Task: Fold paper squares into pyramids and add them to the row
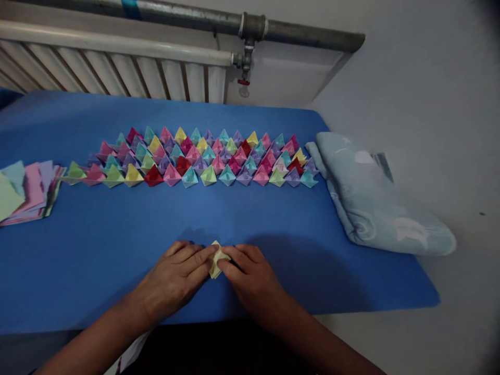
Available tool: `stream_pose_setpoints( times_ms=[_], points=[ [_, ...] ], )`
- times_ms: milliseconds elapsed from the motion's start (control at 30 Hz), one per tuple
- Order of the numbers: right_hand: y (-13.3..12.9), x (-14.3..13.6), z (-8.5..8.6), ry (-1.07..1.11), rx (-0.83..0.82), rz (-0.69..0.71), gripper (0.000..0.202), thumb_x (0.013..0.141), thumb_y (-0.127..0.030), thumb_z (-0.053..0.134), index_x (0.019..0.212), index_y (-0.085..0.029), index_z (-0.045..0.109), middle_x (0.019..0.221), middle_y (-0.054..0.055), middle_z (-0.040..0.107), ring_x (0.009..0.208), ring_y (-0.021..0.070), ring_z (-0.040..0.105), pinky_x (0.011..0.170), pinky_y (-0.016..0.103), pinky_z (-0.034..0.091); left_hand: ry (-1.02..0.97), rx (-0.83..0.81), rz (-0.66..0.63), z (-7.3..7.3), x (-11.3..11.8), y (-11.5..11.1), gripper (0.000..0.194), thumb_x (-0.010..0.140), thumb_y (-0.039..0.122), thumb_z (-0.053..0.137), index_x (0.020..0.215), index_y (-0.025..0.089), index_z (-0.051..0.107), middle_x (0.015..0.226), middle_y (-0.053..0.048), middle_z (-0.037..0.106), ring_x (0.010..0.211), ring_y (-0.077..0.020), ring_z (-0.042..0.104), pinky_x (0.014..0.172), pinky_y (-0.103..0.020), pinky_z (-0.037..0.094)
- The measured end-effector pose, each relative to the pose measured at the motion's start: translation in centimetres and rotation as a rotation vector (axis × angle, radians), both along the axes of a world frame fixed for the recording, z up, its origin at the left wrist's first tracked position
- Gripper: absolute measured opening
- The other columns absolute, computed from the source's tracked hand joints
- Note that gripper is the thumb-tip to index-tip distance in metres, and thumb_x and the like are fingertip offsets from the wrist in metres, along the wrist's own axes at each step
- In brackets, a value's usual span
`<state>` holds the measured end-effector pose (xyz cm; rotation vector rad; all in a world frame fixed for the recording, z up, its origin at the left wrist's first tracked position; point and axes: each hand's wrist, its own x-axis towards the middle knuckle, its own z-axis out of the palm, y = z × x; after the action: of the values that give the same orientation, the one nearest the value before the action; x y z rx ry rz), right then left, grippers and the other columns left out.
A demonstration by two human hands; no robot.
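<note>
A small folded piece of pale yellow paper point(216, 263) lies on the blue table top near its front edge, between my two hands. My left hand point(177, 273) presses the paper's left side, its fingers close together and pointing right. From the other side, the thumb and index finger of my right hand point(250, 276) pinch the right edge. Beyond my hands, folded paper boats point(209, 175) in pink, red, yellow, green, turquoise and purple stand in several staggered rows.
At the far left lies a stack of coloured paper sheets point(35, 190). A folded light blue blanket point(375, 203) rests on the table's right side. Behind the blue table point(156, 219) are a radiator point(117, 49) and a pipe with a red-handled valve point(244, 82). A wall rises on the right.
</note>
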<state>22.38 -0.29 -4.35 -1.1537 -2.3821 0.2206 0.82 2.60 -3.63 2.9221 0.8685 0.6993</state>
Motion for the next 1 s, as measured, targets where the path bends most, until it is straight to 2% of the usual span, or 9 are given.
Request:
stream_pose_setpoints(
  times_ms=[167,433,600,767,1000],
  points=[
    [0.11,0.03,0.08,0.010,-0.015,0.003,0.023,0.095,-0.013,0.048,0.111,-0.019,0.063,0.115,0.007,0.068,0.101,0.0207,0.056,0.086,0.036,0.047,0.032,0.029,-0.045,0.34,-0.11,0.24,0.023,0.097,0.010,0.044,0.103,0.015,0.065,0.116,-0.006,0.071,0.094,-0.0200,0.063,0.087,-0.037,0.043],
    [0.01,0.42,0.55,0.122,-0.076,0.021,0.028,0.094,-0.010,0.045,0.115,-0.017,0.061,0.117,0.008,0.068,0.103,0.0212,0.057,0.090,0.038,0.047,0.043,-0.001,-0.003,0.26,0.08,0.10,0.025,0.096,0.009,0.043,0.098,0.016,0.067,0.115,-0.007,0.071,0.095,-0.0199,0.064,0.085,-0.037,0.044],
    [-0.08,0.46,0.58,0.052,-0.090,0.035,0.027,0.093,-0.010,0.049,0.115,-0.018,0.062,0.117,0.004,0.070,0.104,0.0226,0.055,0.088,0.039,0.046,0.007,-0.030,-0.006,0.23,0.18,0.16,0.023,0.094,0.009,0.048,0.109,0.014,0.064,0.116,-0.008,0.071,0.095,-0.0204,0.064,0.085,-0.037,0.044],
    [0.10,0.47,0.29,0.075,-0.140,0.042,0.024,0.093,-0.015,0.052,0.116,-0.019,0.060,0.116,0.006,0.069,0.104,0.0218,0.056,0.091,0.040,0.046,-0.017,-0.051,-0.024,0.18,0.18,0.28,0.026,0.094,0.013,0.050,0.119,0.012,0.060,0.114,-0.009,0.071,0.096,-0.0205,0.064,0.085,-0.036,0.043],
    [0.35,0.13,0.57,0.190,-0.149,-0.013,0.019,0.093,-0.013,0.051,0.110,-0.016,0.060,0.107,0.008,0.070,0.096,0.0213,0.060,0.088,0.040,0.048,-0.042,-0.070,-0.002,-0.07,0.19,0.15,0.022,0.096,0.014,0.050,0.113,0.014,0.064,0.115,-0.008,0.071,0.098,-0.0201,0.062,0.086,-0.036,0.040]
  ],
)
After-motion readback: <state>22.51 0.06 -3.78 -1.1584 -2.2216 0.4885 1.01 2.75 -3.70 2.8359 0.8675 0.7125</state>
